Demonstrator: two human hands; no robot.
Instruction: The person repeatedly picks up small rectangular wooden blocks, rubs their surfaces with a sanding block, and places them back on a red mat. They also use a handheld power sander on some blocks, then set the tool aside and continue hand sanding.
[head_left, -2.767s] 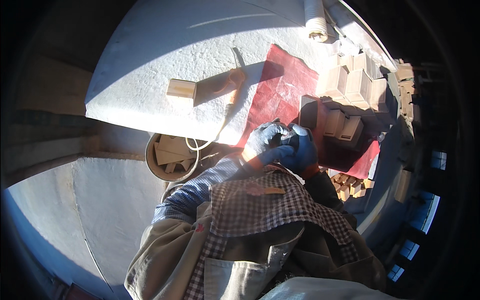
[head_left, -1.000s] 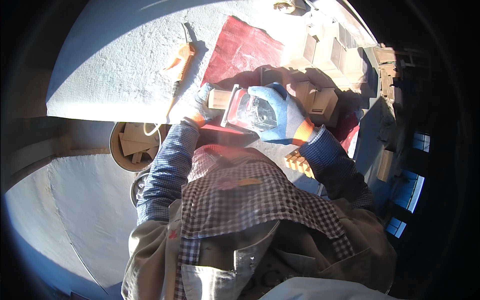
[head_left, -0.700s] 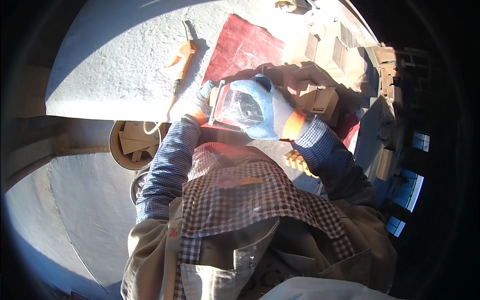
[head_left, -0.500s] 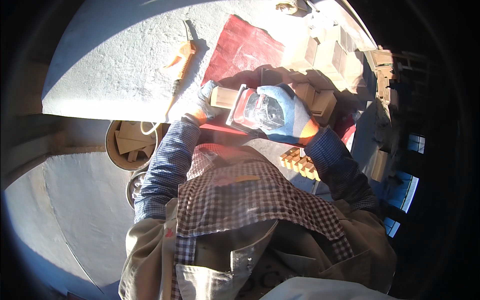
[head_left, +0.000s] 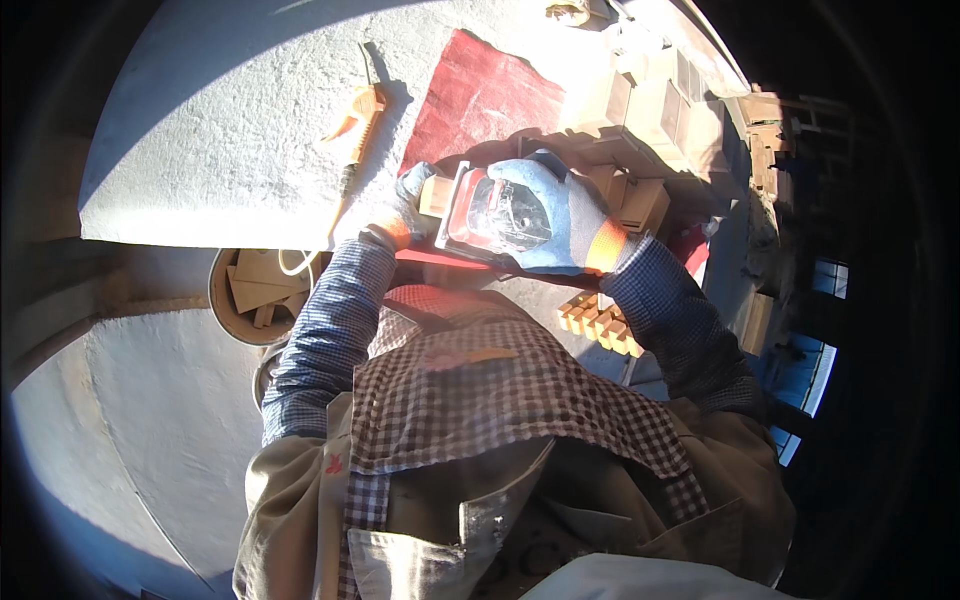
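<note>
My right hand (head_left: 573, 213), in a blue and grey glove with an orange cuff, is closed over a red and black power sander (head_left: 468, 213). The sander's flat pad faces left, against a pale wooden block (head_left: 434, 196). Gloved too, my left hand (head_left: 403, 208) grips the block at its left end; some of those fingers are hidden. Beneath and beyond them a red cloth (head_left: 480, 95) lies on the light worktable.
Left of the cloth lies an orange trigger gun (head_left: 362, 118) with a thin nozzle and a pale hose. Wooden boxes (head_left: 655, 108) are stacked at the right. Several notched wood pieces (head_left: 600, 324) lie nearer me. A round bin (head_left: 222, 312) holding wood offcuts stands below the table edge.
The sander in my right hand has shifted left across the block, so less of the block shows. My left hand has stayed almost in place.
</note>
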